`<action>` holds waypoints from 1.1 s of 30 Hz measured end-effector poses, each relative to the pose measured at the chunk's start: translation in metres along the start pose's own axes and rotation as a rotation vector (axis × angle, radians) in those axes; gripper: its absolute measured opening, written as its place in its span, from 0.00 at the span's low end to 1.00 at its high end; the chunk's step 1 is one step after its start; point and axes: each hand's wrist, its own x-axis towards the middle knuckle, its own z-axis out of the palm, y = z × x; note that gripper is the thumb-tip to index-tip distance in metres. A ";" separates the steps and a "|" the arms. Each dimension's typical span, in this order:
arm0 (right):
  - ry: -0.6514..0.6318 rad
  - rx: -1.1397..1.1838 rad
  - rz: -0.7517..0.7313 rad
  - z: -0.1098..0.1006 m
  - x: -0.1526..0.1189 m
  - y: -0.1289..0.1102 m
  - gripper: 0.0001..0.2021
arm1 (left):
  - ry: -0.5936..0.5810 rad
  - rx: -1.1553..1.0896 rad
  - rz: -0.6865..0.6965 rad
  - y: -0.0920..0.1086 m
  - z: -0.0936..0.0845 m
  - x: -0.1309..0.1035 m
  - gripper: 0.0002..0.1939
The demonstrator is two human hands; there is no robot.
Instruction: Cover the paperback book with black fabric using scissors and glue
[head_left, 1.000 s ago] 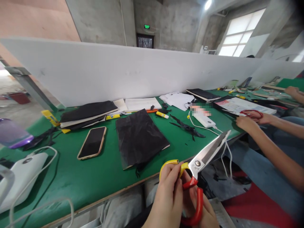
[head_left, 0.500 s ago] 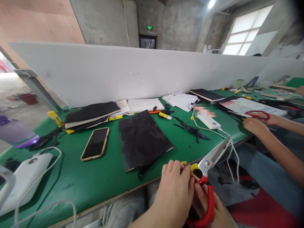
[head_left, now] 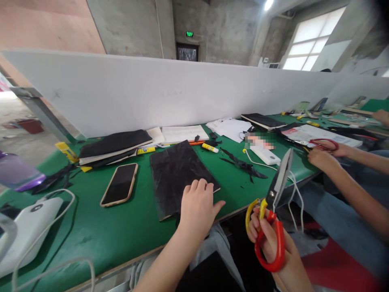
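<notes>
From where I stand, the person's right hand [head_left: 270,235] is wrapped round the yellow-and-red handles of large scissors [head_left: 271,195], holding them beyond the front edge of the desk [head_left: 133,227], tips up, probably to keep the blades off the work. The left hand [head_left: 197,202] is over the near right part of a black-covered booklet [head_left: 178,174], fingers loosely bent, thumb spread, nothing visible in its grip; whether it presses the cover I cannot tell. The booklet lies askew close to the front edge, presumably for easy reach. A smartphone [head_left: 119,185] lies to its left, and black scraps [head_left: 243,164] and a glue stick [head_left: 210,148] lie farther back, seemingly leaving room to work. Half a second ago, both hands were together at the handles; now the left is over the booklet and the scissors stand steeper.
</notes>
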 end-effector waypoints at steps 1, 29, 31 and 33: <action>0.003 0.032 0.018 0.000 0.002 0.001 0.15 | -0.024 0.022 -0.009 -0.001 0.007 0.005 0.18; 0.046 -0.008 0.008 0.000 -0.002 0.005 0.13 | 0.099 -0.038 -0.207 -0.031 0.009 0.028 0.09; 0.037 -0.003 0.025 -0.004 0.002 0.008 0.13 | 0.189 -0.150 -0.281 -0.041 -0.002 0.026 0.10; 0.027 0.009 0.037 -0.006 0.004 0.010 0.13 | 0.319 -0.332 -0.379 -0.050 -0.014 0.022 0.10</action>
